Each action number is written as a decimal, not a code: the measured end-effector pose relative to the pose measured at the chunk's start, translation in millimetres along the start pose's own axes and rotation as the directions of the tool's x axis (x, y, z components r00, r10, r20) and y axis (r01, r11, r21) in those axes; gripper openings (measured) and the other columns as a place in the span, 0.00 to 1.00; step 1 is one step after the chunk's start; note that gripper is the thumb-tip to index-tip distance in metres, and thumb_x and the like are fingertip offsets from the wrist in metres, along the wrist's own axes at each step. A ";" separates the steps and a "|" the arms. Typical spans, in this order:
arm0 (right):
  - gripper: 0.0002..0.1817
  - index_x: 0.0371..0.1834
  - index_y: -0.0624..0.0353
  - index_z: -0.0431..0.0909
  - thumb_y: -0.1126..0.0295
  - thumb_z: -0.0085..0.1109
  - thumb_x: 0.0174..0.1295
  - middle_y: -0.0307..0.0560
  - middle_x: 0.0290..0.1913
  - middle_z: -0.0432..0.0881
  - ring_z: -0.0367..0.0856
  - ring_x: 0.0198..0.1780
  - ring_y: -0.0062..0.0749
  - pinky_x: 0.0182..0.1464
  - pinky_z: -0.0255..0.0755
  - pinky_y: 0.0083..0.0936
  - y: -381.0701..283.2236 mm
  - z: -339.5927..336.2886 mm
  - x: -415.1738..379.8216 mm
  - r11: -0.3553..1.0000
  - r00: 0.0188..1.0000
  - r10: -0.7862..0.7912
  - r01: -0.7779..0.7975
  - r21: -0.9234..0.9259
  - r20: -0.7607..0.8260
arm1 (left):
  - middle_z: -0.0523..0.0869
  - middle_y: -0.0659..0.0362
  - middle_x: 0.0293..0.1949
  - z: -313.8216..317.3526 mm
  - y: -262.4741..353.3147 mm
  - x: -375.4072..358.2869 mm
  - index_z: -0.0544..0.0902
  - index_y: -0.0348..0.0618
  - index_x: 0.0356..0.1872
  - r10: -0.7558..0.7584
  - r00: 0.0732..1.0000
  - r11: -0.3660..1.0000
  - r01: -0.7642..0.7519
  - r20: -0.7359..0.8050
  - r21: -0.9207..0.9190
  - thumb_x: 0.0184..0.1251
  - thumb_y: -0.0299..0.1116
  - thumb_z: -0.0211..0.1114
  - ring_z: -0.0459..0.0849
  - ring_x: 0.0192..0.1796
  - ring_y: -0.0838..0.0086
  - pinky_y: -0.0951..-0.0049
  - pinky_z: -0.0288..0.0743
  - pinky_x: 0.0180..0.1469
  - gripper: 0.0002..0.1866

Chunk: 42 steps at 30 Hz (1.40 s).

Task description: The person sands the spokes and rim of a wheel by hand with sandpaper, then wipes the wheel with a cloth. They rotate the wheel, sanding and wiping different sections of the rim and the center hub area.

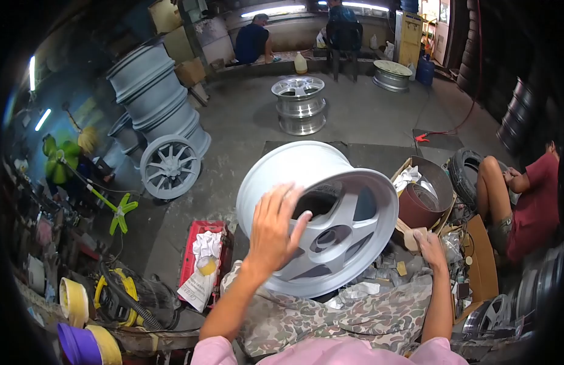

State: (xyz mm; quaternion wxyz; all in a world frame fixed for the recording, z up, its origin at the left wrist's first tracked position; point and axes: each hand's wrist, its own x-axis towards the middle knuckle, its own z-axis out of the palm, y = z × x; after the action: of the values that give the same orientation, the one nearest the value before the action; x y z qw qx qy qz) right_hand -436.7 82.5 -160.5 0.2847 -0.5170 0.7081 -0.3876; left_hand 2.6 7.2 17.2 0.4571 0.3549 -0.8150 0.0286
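A grey wheel (300,159) dominates the centre of a workshop floor (233,121), tilted before the seated worker's camouflage trousers (330,325), its five-spoke face turned toward four o'clock and its smooth outer barrel toward ten. At ten o'clock from it leans a tall stack of grey rims (157,91). At three o'clock, a person in a maroon shirt (537,213) sits near the edge of the view, knees drawn up, a black tyre (461,170) just beside them. Toward half past nine, a many-spoked grey rim (170,167) stands upright against the foot of the stack. At twelve o'clock, two polished rims (300,109) sit one atop the other, well apart from the worker.

At eight o'clock, a red tray (189,258) holds crumpled white paper (208,244). The worker's left hand (273,228) lies across the wheel's near lip at nine o'clock, its fingers side by side and slightly blurred, the thumb spread away; whether the palm touches cannot be told. Between three and four o'clock, the right hand (431,248) pinches the end of a tan pad (410,239), fingers curled around it, just beside the wheel's edge.
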 end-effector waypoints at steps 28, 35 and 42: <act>0.29 0.53 0.62 0.85 0.89 0.56 0.43 0.57 0.48 0.82 0.80 0.54 0.56 0.58 0.74 0.42 -221.2 203.8 171.9 0.636 0.584 -0.771 0.708 -0.306 -0.253 | 0.83 0.45 0.66 32.6 -209.1 56.6 0.80 0.34 0.66 -0.423 0.780 0.747 0.589 0.462 -0.310 0.81 0.50 0.58 0.77 0.69 0.63 0.68 0.64 0.73 0.28; 0.26 0.49 0.62 0.85 0.90 0.56 0.44 0.53 0.47 0.82 0.80 0.51 0.51 0.56 0.76 0.42 -214.3 211.2 183.4 0.693 0.624 -0.719 0.614 -0.378 -0.305 | 0.88 0.53 0.56 35.4 -215.9 63.0 0.82 0.31 0.63 -0.399 0.774 0.697 0.604 0.492 -0.386 0.82 0.49 0.58 0.80 0.59 0.70 0.69 0.69 0.68 0.28; 0.28 0.52 0.64 0.84 0.89 0.56 0.43 0.53 0.49 0.81 0.78 0.54 0.52 0.57 0.75 0.44 -220.4 213.2 195.0 0.655 0.621 -0.755 0.698 -0.290 -0.210 | 0.89 0.55 0.52 34.7 -227.4 66.5 0.84 0.34 0.62 -0.394 0.773 0.708 0.600 0.497 -0.372 0.82 0.50 0.57 0.80 0.54 0.73 0.70 0.71 0.63 0.27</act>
State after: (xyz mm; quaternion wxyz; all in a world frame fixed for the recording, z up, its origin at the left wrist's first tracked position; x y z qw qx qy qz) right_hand -211.7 -193.9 -89.7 -0.0607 -0.7148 0.5045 -0.4805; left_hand 93.0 -212.2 -15.2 0.3565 0.4290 -0.7353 -0.3848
